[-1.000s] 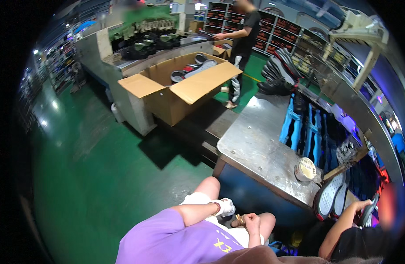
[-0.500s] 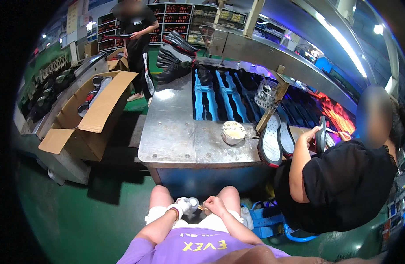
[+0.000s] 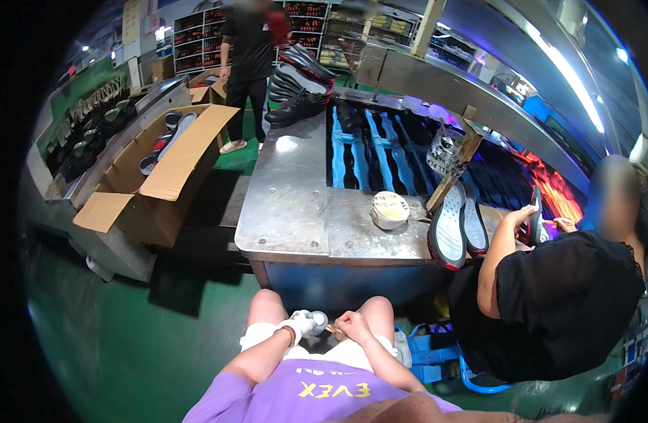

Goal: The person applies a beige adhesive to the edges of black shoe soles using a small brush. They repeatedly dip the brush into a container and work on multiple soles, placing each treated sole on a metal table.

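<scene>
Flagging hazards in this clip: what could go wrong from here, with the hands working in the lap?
The left hand and right hand work over the lap, off the table; the small piece between them could drop to the floor. The soles lean at the table edge and might slide off. The tin sits near that edge beside a co-worker's arm and could get knocked.

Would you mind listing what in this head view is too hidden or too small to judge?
- Left hand: gloved; the small pale thing it touches is too small to identify.
- Right hand: closed around a thin item, mostly hidden by its fingers.
- Round tin on the metal table: contents too small to tell.
</scene>
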A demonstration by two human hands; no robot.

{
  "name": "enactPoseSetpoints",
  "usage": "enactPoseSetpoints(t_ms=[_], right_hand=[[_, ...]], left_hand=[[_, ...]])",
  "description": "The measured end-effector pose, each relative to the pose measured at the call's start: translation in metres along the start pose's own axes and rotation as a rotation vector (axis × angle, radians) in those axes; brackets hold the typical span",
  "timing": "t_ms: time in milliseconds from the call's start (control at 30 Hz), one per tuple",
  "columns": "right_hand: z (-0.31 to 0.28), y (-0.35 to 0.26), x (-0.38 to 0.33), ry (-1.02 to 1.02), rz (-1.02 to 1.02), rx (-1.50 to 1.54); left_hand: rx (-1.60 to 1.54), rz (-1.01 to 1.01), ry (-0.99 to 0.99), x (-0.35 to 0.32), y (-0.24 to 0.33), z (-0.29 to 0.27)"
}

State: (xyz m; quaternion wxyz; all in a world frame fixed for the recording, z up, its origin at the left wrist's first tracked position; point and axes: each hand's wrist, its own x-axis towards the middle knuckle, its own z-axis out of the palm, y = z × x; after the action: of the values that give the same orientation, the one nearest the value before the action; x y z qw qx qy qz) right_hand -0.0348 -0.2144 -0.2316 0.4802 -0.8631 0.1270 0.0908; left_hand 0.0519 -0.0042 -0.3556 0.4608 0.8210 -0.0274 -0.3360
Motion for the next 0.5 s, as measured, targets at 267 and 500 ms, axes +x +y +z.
enactPoseSetpoints(t_ms=[267,500], right_hand=[[-0.004,0.002,0.0,-0.016,0.011,0.01],[-0.002,0.006,0.003,0.001,-0.017,0.009]], left_hand=[[0.049,-0.043,-0.045,-0.01,0.021,-0.001],[0.04,-0.023,-0.069,-0.001,0.015,0.002]])
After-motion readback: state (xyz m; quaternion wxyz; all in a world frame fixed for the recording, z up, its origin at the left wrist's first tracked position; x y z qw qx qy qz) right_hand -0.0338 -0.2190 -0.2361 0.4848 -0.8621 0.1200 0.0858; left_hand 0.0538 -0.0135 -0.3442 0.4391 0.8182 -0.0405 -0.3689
